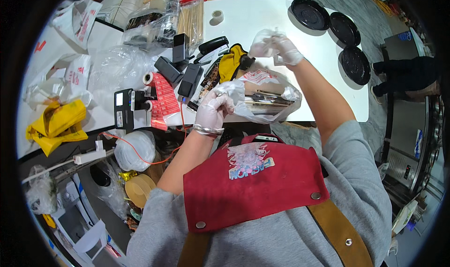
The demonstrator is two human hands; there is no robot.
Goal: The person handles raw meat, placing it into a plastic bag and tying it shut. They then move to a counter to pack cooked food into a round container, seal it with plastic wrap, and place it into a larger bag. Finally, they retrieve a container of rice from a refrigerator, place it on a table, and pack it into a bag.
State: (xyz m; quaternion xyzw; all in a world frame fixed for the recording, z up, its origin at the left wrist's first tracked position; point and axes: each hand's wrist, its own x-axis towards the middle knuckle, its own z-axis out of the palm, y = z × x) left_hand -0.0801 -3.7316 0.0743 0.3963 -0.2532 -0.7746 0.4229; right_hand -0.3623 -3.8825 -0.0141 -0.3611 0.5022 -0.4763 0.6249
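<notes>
My left hand (214, 108), in a thin translucent glove with metal bangles at the wrist, pinches the left edge of a white plastic carrier bag (291, 110). The bag lies at the table's near edge with its mouth spread. Inside it show a dark, film-wrapped item (269, 98), thin sticks and a brown surface, perhaps a paper package. My right hand (290, 52), also gloved, is raised beyond the bag and grips thin translucent plastic (262, 43). I cannot tell whether that plastic joins the bag. A yellow and black pouch (230, 64) lies just behind the bag.
Power banks (190, 80), a label printer (123, 108) and a red label roll (165, 94) crowd the left side. Bundled skewers (191, 21) and a tape roll (217, 15) lie further back. Black round trays (310, 14) line the right edge. A person's legs (400, 73) show at right.
</notes>
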